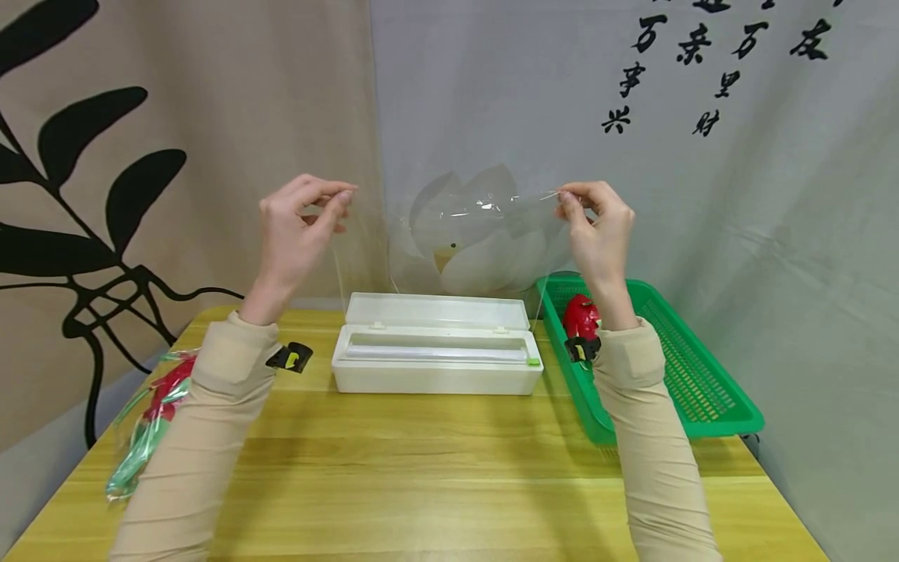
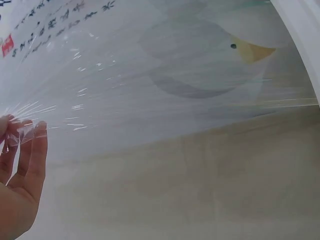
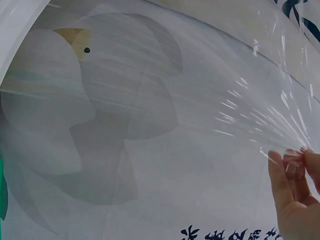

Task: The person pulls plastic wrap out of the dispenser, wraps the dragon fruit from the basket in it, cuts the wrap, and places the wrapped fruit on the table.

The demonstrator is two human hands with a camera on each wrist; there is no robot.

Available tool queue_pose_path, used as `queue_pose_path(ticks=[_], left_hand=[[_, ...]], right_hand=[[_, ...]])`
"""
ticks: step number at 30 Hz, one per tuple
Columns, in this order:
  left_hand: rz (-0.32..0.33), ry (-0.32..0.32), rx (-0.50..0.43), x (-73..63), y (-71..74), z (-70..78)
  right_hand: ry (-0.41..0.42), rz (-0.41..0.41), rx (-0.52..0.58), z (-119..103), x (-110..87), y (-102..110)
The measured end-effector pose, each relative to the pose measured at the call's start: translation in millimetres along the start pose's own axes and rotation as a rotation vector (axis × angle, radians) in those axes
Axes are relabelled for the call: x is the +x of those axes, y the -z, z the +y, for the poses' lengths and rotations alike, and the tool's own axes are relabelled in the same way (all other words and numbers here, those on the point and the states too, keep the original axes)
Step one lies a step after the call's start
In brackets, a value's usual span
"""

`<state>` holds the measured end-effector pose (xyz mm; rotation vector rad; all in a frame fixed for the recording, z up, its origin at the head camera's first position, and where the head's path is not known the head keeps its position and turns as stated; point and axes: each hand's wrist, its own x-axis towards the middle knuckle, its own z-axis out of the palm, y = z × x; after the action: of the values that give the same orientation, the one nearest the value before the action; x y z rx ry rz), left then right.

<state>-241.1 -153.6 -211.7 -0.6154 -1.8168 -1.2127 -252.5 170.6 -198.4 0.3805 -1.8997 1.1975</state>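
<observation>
1. Head view: your left hand (image 1: 303, 212) is up between ten and eleven o'clock of the white box (image 1: 435, 381), thumb and fingertips closed in a narrow pinch on one upper corner of the clear film (image 1: 486, 206).
2. Head view: your right hand (image 1: 598, 222) is at two o'clock of the box, pinching the film's other upper corner. The film spans between your hands, its side edges running down toward the box; you cannot tell exactly where it meets it.
3. Head view: the box stands on the wooden table (image 1: 421, 476) with its lid (image 1: 437, 311) raised at twelve o'clock; a green tab (image 1: 534, 361) sits at its three o'clock end.
4. Head view: the green basket (image 1: 677, 336) lies at three o'clock of the box, with a red item (image 1: 580, 314) inside, partly hidden by your right arm. A wrapped red-and-green item (image 1: 151, 437) lies between eight and nine o'clock, beside your left sleeve (image 1: 200, 445).
5. Left wrist view: your left hand is at eight o'clock, creases in the film fanning from its fingertips. A bird print (image 2: 200, 60) shows through the film toward one o'clock.
6. Right wrist view: your right hand is at four o'clock, gripping the film where bright creases converge; the bird print shows toward ten o'clock.
</observation>
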Motion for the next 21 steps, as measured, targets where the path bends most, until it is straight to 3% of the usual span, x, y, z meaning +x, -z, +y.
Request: queue_pose_path(ticks=[21], left_hand=[[0.034,-0.007,-0.016,12.1,5.9,12.1]], right_hand=[[-0.008,0.035,0.030,-13,10.3,4]])
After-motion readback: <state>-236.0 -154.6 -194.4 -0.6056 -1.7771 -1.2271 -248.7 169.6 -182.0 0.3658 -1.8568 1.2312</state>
